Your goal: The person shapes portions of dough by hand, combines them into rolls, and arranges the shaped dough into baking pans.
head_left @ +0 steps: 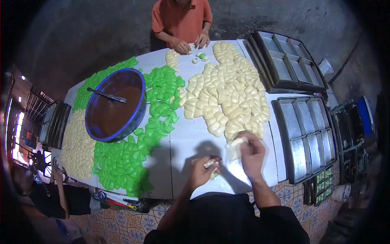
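Note:
Near the front edge of the white table (183, 140), my left hand (202, 170) is closed around a small piece of white dough (211, 163). A bit of green shows just beneath it. My right hand (252, 153) is partly blurred and pinches a pale piece of dough (239, 141) at the near end of a large spread of cream-coloured dough pieces (231, 95). Those pieces lie packed against one another. Below that hand a pale strip (235, 152) rests on the table; I cannot make out whether it is dough.
Left stands a blue basin (142, 101) of brown filling with a spatula (107, 96), among green dough pieces (122, 162) and more cream ones (77, 148). Divided metal trays (306, 138) line the right side. Across the table a co-worker's hands (189, 45) handle dough; another person (61, 195) is at left.

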Tool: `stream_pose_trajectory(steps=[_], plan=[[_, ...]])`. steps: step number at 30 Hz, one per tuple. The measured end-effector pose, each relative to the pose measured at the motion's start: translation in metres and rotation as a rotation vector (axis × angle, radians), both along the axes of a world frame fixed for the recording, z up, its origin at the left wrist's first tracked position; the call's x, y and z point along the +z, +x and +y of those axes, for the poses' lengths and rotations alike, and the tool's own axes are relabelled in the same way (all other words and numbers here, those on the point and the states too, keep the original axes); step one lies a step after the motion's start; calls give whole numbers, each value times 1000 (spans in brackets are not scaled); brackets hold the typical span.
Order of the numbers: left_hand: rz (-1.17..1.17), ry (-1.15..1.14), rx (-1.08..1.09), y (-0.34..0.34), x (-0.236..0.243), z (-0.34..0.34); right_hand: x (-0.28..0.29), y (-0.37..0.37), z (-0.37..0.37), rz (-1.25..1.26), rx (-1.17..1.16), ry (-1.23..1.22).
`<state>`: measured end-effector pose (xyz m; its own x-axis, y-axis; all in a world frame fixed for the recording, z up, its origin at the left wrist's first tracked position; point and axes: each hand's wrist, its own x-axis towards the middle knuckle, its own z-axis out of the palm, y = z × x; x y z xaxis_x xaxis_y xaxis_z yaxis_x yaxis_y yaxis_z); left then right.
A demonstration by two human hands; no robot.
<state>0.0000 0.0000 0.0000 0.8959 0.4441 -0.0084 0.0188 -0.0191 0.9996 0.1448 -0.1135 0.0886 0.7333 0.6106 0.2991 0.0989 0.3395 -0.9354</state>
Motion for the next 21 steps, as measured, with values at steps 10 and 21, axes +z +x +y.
stream_pose_trajectory(steps=[10, 21], plan=[[-482, -941, 381, 20, 13, -52, -80, -27, -57, 165, 188, -476], [-597, -781, 668, -34, 31, 27, -71, 13, -88, -763, -153, -1298]])
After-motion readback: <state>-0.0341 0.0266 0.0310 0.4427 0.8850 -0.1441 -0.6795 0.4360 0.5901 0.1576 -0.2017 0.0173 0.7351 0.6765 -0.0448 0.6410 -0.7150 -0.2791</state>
